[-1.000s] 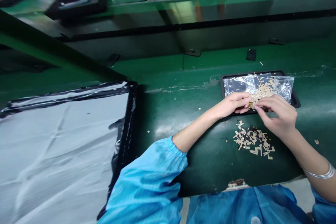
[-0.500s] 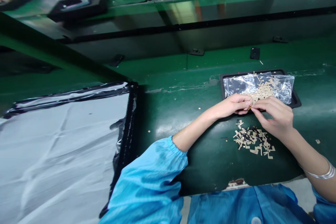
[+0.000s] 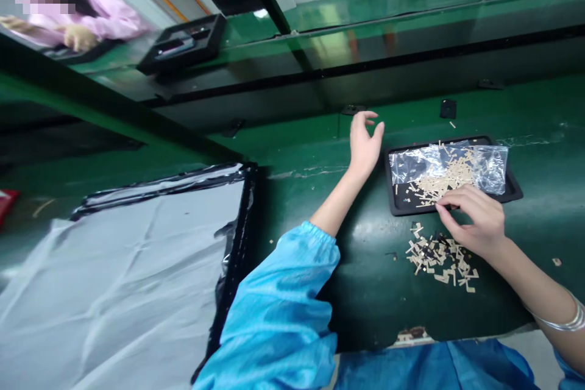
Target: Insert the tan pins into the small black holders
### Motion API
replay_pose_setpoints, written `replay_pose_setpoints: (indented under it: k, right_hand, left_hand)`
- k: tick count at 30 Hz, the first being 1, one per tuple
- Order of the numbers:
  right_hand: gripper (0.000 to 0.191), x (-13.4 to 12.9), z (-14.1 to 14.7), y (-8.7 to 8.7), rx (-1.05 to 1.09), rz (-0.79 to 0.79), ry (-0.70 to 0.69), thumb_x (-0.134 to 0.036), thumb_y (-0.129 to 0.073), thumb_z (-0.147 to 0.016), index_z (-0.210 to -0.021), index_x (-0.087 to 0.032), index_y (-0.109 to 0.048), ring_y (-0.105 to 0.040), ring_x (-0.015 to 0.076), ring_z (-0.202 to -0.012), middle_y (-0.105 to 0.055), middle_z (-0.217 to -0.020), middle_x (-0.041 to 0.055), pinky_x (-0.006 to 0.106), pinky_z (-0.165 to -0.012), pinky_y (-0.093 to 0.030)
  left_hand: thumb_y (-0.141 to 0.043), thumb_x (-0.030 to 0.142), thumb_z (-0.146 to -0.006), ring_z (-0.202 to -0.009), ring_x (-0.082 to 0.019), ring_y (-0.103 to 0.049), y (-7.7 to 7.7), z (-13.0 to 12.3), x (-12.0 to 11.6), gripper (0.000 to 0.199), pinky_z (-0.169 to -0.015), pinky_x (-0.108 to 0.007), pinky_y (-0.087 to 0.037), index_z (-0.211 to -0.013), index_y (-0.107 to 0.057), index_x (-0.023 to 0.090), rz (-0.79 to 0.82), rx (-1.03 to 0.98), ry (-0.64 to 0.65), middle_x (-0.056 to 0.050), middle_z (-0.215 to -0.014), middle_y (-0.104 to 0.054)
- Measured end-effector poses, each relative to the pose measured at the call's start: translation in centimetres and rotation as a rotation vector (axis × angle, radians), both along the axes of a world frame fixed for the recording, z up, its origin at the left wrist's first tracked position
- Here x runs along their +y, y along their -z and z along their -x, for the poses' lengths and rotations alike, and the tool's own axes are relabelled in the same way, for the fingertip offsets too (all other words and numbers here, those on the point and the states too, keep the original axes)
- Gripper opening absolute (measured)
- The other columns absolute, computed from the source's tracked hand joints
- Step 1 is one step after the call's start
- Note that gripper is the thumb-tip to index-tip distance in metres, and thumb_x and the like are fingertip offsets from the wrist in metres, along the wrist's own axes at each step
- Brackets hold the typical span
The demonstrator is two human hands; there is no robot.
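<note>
My left hand (image 3: 365,143) is raised at the near side of a flat black part (image 3: 354,109), its fingers apart and nothing seen between them. Over the front edge of a black tray (image 3: 397,207), my right hand (image 3: 478,219) has its thumb and index finger pressed together; what they pinch, if anything, is too small to make out. Inside the tray, small beige strips (image 3: 441,184) lie partly on a clear plastic bag (image 3: 491,164). A loose pile of beige and black pieces (image 3: 441,259) lies on the green table in front of the tray.
A large grey-white sheet with black edging (image 3: 150,262) covers the left. Another black part (image 3: 448,109) lies behind the tray. A green post (image 3: 137,109) slants across the left. Beyond the partition are a person in a pink sleeve (image 3: 109,9) and a black box (image 3: 183,46).
My left hand has left my right hand and moved left and away from me, its fingers opening. My right hand stays near the tray. The view has shifted slightly.
</note>
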State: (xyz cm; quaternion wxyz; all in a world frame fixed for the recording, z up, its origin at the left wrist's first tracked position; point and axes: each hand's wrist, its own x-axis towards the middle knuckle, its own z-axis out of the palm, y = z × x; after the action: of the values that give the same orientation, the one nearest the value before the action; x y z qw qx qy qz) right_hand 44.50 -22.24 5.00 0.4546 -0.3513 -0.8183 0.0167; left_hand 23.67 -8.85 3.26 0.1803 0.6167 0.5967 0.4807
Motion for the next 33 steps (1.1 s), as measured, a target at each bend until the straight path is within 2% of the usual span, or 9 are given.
replay_pose_setpoints:
  k: [3,6,10,13,21,23,27,31,33]
  right_hand:
    - [0.016,-0.1,0.2,0.0,0.01,0.036,0.004,-0.004,-0.058,-0.075,-0.079,-0.019,-0.06,-0.061,0.0134,-0.062,-0.066,-0.068,0.0013,0.027,-0.057,-0.05]
    - [0.015,-0.2,0.3,0.0,0.014,0.052,0.003,-0.004,-0.057,-0.075,-0.079,-0.019,-0.06,-0.061,0.0134,-0.063,-0.066,-0.069,0.0013,0.027,-0.056,-0.05]
    - [0.017,-0.3,0.3,0.2,0.009,0.062,0.003,-0.003,-0.057,-0.075,-0.081,-0.019,-0.059,-0.061,0.0136,-0.066,-0.066,-0.071,0.002,0.026,-0.057,-0.049]
    - [0.017,-0.3,0.4,0.2,0.003,0.067,0.006,-0.003,-0.057,-0.076,-0.083,-0.018,-0.059,-0.061,0.0136,-0.066,-0.066,-0.072,0.0024,0.026,-0.057,-0.049]
    - [0.016,-0.2,0.4,0.2,-0.008,0.049,0.02,-0.003,-0.055,-0.077,-0.079,-0.018,-0.058,-0.059,0.0134,-0.064,-0.066,-0.07,0.0021,0.027,-0.056,-0.049]
    - [0.015,-0.1,0.3,0.3,-0.006,0.031,0.023,-0.003,-0.055,-0.077,-0.079,-0.018,-0.058,-0.059,0.0136,-0.064,-0.066,-0.07,0.0025,0.027,-0.056,-0.049]
    - [0.015,-0.1,0.3,0.5,0.008,0.015,0.022,-0.003,-0.057,-0.076,-0.078,-0.017,-0.058,-0.06,0.0142,-0.064,-0.066,-0.069,0.0031,0.027,-0.056,-0.049]
    - [0.013,-0.1,0.2,0.6,0.0,0.001,0.012,-0.003,-0.057,-0.077,-0.077,-0.016,-0.058,-0.059,0.014,-0.064,-0.065,-0.068,0.0031,0.026,-0.056,-0.048]
    - [0.013,-0.1,0.2,0.7,-0.004,0.003,0.016,-0.004,-0.057,-0.077,-0.077,-0.017,-0.057,-0.059,0.0137,-0.064,-0.065,-0.068,0.0027,0.026,-0.055,-0.048]
  left_hand:
    - [-0.059,0.02,-0.08,-0.125,-0.025,-0.042,1.5,1.9,3.8,0.034,-0.105,-0.037,-0.034,-0.112,-0.049,0.016,0.092,0.233,-0.236,-0.014,-0.132,-0.048]
    - [-0.059,0.029,-0.081,-0.132,-0.032,-0.034,2.4,3.1,6.4,0.044,-0.106,-0.046,-0.032,-0.12,-0.046,0.015,0.247,0.335,-0.368,-0.017,-0.14,-0.041]
    - [-0.062,0.042,-0.077,-0.125,-0.037,-0.039,2.8,3.3,8.0,0.056,-0.103,-0.051,-0.03,-0.121,-0.047,0.011,0.296,0.495,-0.352,-0.021,-0.128,-0.051]
    - [-0.058,0.039,-0.079,-0.118,-0.038,-0.044,2.9,3.1,8.5,0.047,-0.1,-0.05,-0.032,-0.114,-0.052,0.008,0.296,0.576,-0.335,-0.023,-0.119,-0.056]
    - [-0.065,0.033,-0.071,-0.113,-0.038,-0.047,2.6,3.0,7.7,0.041,-0.098,-0.048,-0.036,-0.105,-0.056,0.012,0.214,0.511,-0.349,-0.019,-0.111,-0.059]
    - [-0.069,0.032,-0.067,-0.115,-0.036,-0.047,2.5,2.9,7.4,0.044,-0.1,-0.047,-0.035,-0.105,-0.055,0.013,0.187,0.347,-0.348,-0.018,-0.109,-0.06]
    - [-0.059,0.042,-0.077,-0.102,-0.023,-0.059,1.7,3.8,6.2,0.041,-0.09,-0.034,-0.045,-0.108,-0.049,0.017,0.209,-0.298,-0.232,-0.011,-0.102,-0.063]
    - [-0.044,0.057,-0.081,-0.09,-0.016,-0.064,0.4,5.9,3.3,0.043,-0.075,-0.025,-0.049,-0.106,-0.05,0.022,0.229,-1.033,0.158,-0.007,-0.098,-0.064]
    - [-0.047,0.058,-0.08,-0.084,-0.016,-0.064,-0.2,6.5,1.6,0.044,-0.071,-0.024,-0.049,-0.106,-0.053,0.023,0.23,-1.24,0.336,-0.006,-0.092,-0.064]
